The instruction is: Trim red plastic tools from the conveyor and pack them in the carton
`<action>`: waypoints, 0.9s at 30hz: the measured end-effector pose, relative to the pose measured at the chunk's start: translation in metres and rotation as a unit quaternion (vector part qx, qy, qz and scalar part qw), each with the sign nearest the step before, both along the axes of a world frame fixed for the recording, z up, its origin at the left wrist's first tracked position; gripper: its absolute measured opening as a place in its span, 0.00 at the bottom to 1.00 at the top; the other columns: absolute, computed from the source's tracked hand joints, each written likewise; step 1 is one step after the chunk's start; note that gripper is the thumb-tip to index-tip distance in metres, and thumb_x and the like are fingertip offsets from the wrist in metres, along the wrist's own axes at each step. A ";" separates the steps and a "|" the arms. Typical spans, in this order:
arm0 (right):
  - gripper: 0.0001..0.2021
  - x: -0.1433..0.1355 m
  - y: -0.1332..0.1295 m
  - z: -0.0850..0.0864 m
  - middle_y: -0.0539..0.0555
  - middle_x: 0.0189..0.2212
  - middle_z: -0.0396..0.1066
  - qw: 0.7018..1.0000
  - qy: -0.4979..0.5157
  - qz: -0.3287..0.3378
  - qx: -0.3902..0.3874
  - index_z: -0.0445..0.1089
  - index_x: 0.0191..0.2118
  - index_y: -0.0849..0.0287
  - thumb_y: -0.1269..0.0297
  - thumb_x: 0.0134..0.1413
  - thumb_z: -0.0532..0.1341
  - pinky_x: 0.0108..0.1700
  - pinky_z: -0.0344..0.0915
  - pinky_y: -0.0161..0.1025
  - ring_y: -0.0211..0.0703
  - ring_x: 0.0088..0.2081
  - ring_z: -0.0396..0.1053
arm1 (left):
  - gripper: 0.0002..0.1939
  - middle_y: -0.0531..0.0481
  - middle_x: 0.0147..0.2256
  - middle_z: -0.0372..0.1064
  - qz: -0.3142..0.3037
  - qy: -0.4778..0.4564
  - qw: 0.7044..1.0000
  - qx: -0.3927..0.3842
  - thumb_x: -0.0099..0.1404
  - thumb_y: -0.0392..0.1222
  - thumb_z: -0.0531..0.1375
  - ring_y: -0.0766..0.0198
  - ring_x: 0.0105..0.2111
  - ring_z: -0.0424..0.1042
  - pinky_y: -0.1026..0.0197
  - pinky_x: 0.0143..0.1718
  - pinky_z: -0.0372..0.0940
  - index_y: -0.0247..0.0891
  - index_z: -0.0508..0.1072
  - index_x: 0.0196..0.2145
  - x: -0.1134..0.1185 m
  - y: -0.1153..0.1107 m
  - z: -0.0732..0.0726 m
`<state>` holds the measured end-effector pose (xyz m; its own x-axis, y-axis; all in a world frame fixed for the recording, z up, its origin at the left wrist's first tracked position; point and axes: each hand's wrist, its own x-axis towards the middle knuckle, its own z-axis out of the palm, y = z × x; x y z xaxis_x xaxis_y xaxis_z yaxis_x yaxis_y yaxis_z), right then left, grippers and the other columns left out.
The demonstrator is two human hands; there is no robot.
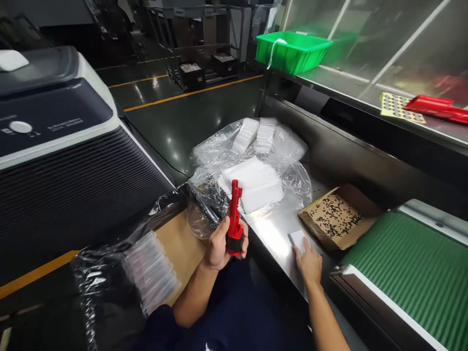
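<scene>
My left hand [219,243] is wrapped round the lower end of a red plastic part [235,214] with a black band near its base, holding it upright. My right hand [309,263] is low over the metal bench [270,239], its fingers closed on a small white flat block [298,240]. Beyond both hands, a spread stack of white foam sleeves [256,183] lies on clear plastic bagging [219,146]. To the right of the white block, a cardboard tray [336,217] holds many small black pieces.
Left of me, a cardboard box [190,243] lined with black plastic holds several wrapped parts [153,270]. A green ribbed conveyor [420,273] is at right, a black ribbed one [80,190] at left. A green bin [292,51], sticker sheet [397,107] and red part [431,105] occupy the shelf.
</scene>
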<state>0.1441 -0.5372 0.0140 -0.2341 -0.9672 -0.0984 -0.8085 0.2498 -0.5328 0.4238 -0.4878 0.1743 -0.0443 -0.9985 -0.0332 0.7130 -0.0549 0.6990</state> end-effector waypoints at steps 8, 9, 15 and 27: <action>0.46 0.000 0.034 0.022 0.58 0.32 0.73 0.969 -0.234 -0.057 0.060 0.58 0.64 0.66 0.34 0.50 0.52 0.42 0.69 0.54 0.56 0.35 0.72 | 0.31 0.53 0.33 0.66 -0.027 -0.036 0.999 0.028 0.67 0.48 0.62 0.67 0.21 0.70 0.67 0.19 0.67 0.45 0.57 0.63 -0.042 -0.006 0.017; 0.44 0.002 0.045 0.032 0.57 0.33 0.74 0.949 -0.303 -0.054 0.069 0.57 0.66 0.64 0.35 0.52 0.51 0.39 0.70 0.51 0.54 0.33 0.73 | 0.31 0.53 0.32 0.66 -0.031 -0.029 0.999 0.033 0.67 0.49 0.62 0.68 0.20 0.68 0.69 0.17 0.65 0.46 0.56 0.64 -0.049 -0.005 0.017; 0.33 -0.015 0.113 0.107 0.64 0.49 0.73 0.731 -0.681 0.002 0.034 0.59 0.64 0.56 0.44 0.58 0.55 0.31 0.73 0.47 0.56 0.38 0.76 | 0.28 0.50 0.32 0.69 -0.150 0.006 0.984 0.091 0.70 0.51 0.57 0.72 0.15 0.64 0.72 0.12 0.58 0.43 0.57 0.64 -0.092 0.009 0.016; 0.21 -0.040 0.140 0.204 0.62 0.69 0.46 0.887 0.040 0.298 -0.349 0.73 0.54 0.53 0.74 0.57 0.56 0.51 0.66 0.57 0.61 0.61 0.59 | 0.35 0.51 0.24 0.69 -0.308 -0.011 0.941 0.142 0.73 0.50 0.50 0.63 0.13 0.68 0.68 0.10 0.62 0.42 0.38 0.70 -0.136 0.043 0.014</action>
<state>0.1036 -0.3969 0.2184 0.3604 -0.7399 0.5681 -0.7283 -0.6037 -0.3242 0.2873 -0.4447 0.1883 -0.6075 -0.7345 -0.3024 0.4707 -0.6395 0.6078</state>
